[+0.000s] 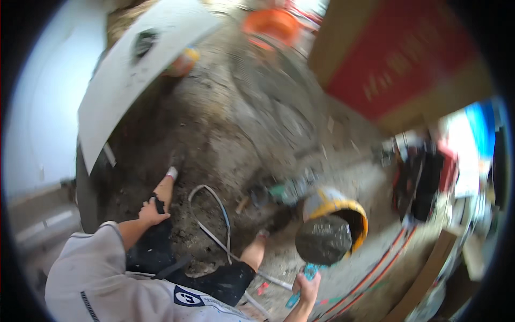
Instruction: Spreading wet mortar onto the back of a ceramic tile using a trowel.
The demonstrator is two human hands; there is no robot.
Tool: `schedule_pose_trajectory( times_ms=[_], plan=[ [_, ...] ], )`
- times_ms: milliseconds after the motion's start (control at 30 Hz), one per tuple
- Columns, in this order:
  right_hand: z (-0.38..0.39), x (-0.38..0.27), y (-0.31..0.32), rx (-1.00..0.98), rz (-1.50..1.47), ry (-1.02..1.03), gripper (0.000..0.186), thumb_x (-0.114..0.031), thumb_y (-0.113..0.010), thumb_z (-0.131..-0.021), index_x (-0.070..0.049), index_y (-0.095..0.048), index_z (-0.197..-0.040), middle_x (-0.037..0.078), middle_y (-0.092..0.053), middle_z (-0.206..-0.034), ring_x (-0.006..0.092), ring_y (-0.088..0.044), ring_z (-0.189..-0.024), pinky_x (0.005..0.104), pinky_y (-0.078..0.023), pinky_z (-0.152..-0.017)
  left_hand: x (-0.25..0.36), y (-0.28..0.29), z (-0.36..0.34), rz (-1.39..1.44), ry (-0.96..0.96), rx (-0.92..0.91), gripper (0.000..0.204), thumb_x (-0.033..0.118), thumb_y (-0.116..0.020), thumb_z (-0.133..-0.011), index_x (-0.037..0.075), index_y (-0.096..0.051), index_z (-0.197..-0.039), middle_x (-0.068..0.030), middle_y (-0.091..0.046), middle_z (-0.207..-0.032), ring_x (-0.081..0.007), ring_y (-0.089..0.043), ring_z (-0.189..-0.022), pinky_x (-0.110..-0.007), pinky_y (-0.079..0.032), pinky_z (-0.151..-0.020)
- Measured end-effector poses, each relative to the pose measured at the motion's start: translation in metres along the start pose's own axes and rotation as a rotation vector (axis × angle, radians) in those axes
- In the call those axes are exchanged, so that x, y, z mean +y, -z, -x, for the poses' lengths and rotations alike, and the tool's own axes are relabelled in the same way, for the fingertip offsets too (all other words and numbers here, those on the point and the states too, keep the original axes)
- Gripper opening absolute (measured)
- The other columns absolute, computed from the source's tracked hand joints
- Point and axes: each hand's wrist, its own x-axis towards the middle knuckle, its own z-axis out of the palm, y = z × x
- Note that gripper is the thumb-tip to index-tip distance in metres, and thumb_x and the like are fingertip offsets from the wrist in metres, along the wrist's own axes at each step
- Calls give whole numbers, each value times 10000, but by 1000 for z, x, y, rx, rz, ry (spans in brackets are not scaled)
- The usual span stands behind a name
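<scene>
My right hand (308,287) is wrapped around the turquoise handle of a trowel (294,298). A rounded mass of wet grey mortar (323,240) sits at the far end of that handle and hides the blade. Directly behind the mortar is a tilted bucket (320,201) with a yellow rim, its dark opening partly covered. On the left, my left hand (152,212) is closed by my left knee, with a small dark piece at its fingers; whether that is an object or the shorts' hem I cannot tell.
A pale hose (227,225) loops across the dirty floor between my legs. Crumpled plastic bottles (292,190) lie near the bucket. A large white board (139,64) leans at left, a cardboard box (397,70) looms upper right, an orange tub (272,24) stands beyond, and orange-red lines (375,265) run along the right.
</scene>
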Motion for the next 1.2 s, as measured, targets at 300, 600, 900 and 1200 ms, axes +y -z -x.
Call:
schedule_pose_trajectory(
  times_ms=[300, 600, 900, 1200],
  plan=[
    [-49, -79, -542, -385, 451, -110, 241, -18, -749, -937, -50, -602, -1125, 15, -561, -664, 131, -505, -463, 308, -426, -424, -161, 75, -92, 375, 72, -6, 753, 506, -781, -888, 94, -562, -1479, -204, -588, -1435, -415, -608, -1308, -555, -562, -1003],
    [-232, -11, -1181, -737, 954, 307, 79, -132, -689, -964, -98, -642, -1017, -16, -549, -653, 119, -540, -516, 299, -412, -456, -289, 107, -187, 779, 94, -226, 735, 516, -745, -918, 109, -585, -1508, -215, -506, -1595, -440, -485, -1479, -587, -506, -1080],
    [-296, 76, -1543, -516, 1705, 1360, 403, -280, -655, -875, 83, -598, -1042, 358, -744, -1020, 614, -693, -946, 604, -567, -882, -331, 132, -233, 917, 140, -321, 649, 502, -744, -928, 119, -625, -1438, -201, -512, -1572, -472, -435, -1503, -637, -462, -1132],
    [-284, 136, -1573, -388, 1877, 1325, 319, -100, -539, -973, 49, -440, -1238, 343, -746, -1069, 541, -734, -1028, 620, -574, -910, -349, 130, -251, 952, 197, -393, 655, 524, -728, -930, 136, -622, -1447, -189, -478, -1606, -442, -406, -1530, -636, -433, -1169]
  ],
)
